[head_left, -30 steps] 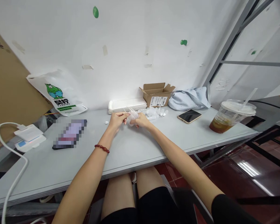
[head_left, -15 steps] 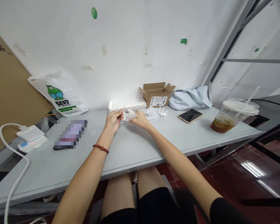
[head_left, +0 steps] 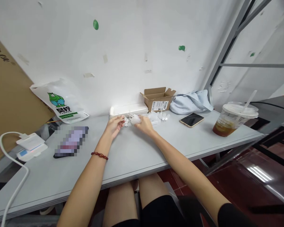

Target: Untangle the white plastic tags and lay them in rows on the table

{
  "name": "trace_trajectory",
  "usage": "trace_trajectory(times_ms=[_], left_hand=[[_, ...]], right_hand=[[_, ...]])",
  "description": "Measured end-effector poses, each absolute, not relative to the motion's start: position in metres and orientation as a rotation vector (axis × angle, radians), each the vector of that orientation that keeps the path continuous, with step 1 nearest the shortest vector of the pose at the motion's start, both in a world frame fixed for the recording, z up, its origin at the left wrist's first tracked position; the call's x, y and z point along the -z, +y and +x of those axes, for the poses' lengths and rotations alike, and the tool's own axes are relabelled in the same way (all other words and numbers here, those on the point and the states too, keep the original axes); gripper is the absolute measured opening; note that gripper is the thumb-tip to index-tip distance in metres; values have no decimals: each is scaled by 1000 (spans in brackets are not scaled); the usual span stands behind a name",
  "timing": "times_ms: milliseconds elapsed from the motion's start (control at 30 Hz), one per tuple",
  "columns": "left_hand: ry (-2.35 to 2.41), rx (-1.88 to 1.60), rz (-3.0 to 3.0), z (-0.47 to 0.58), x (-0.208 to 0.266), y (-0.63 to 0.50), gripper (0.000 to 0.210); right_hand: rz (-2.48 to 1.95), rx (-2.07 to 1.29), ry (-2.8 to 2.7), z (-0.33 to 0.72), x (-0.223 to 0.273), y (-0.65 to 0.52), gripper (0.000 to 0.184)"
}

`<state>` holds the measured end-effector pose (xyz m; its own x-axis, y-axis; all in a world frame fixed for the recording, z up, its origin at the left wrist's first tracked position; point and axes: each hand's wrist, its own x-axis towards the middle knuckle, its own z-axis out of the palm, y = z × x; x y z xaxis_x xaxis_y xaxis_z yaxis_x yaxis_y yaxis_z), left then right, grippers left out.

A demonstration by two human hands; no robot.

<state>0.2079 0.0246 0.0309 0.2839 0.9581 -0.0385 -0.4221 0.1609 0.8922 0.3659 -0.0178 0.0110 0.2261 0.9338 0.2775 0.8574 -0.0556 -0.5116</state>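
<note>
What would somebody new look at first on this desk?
Probably the left hand and right hand, close together over the middle of the table, with little whitish things between them. Next, the big cup of brown drink with a straw on the right, and the white bag with a green cartoon on the left.

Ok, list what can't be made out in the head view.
Head view:
White pieces by the left hand: too small to identify.
Right hand: its back hides whether it grips the translucent item.
Small carton: front wall hides its floor.
Carton label: print too small.
Left phone: screen pixelated.
Large cardboard: cut off by left edge.
</note>
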Motion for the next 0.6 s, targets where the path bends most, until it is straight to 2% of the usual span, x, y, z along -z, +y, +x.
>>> trace_trajectory(times_ms=[433, 533, 600], left_hand=[[716, -900, 1068, 219, -19, 17, 19], [743, -918, 1095, 221, -18, 17, 11], [807, -1062, 1051, 219, -19, 22, 5]], right_hand=[[-1981, -108, -1643, 360, -10, -21, 34], [-1966, -103, -1670, 360, -9, -20, 31], [-1940, -140, -1674, 362, -8, -18, 28]])
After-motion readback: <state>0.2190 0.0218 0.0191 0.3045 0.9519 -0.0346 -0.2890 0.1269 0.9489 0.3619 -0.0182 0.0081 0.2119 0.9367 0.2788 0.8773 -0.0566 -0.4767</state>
